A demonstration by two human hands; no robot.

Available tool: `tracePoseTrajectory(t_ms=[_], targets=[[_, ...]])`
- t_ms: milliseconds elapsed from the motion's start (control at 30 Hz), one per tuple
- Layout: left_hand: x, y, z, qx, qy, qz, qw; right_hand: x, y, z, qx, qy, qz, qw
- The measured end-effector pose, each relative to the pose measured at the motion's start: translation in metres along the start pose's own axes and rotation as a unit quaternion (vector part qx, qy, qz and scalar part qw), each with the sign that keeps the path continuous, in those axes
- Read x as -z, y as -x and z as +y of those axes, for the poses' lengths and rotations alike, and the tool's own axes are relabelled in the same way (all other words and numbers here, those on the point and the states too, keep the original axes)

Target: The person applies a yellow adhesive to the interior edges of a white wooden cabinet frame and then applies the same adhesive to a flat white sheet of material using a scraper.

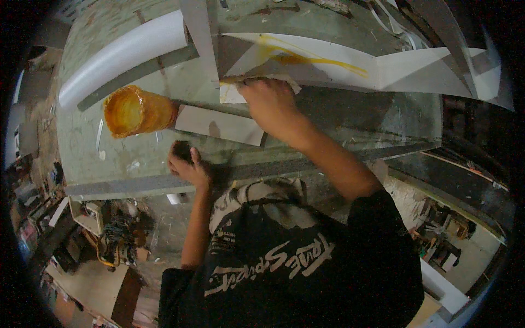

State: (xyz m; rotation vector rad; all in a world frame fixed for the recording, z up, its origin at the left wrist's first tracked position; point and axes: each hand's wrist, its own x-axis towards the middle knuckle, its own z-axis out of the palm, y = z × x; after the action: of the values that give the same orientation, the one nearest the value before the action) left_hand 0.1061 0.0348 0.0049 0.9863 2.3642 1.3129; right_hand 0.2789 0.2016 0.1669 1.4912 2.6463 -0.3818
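My right hand [273,106] is closed on a pale flat piece [232,94] at the lower edge of a long white panel [328,57]. Streaks of yellow glue-like paste [314,59] run along that panel. Its fingertips are partly hidden behind the knuckles. Near the table's front edge, my left hand [190,167] is curled around a dark patch that I cannot make out. Just beyond it lies a flat grey-beige strip [219,124]. Its left end meets a pot [143,112] coated in amber-yellow paste, lying tilted with its mouth to the left.
A curved white sheet [128,54] lies at the back left of the greenish worktable [180,147]. An upright grey panel [201,41] stands beside the white one. Bent white strips [448,68] rise at the right. Cluttered boxes [90,279] and tools fill the floor lower left.
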Motion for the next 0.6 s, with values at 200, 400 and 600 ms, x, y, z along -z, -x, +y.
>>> tracePoseTrajectory(t_ms=[200, 400, 600], targets=[[0.003, 0.001, -0.014, -0.017, -0.030, 0.005, 0.999, 0.054, 0.008, 0.034, 0.053, -0.100, 0.089, 0.990], [0.001, 0.000, -0.010, -0.007, 0.001, -0.013, 1.000, 0.071, -0.020, 0.113, 0.019, -0.006, 0.166, 0.986], [-0.001, 0.001, -0.008, -0.030, -0.052, 0.025, 0.998, 0.017, -0.019, 0.144, -0.011, 0.017, 0.120, 0.993]])
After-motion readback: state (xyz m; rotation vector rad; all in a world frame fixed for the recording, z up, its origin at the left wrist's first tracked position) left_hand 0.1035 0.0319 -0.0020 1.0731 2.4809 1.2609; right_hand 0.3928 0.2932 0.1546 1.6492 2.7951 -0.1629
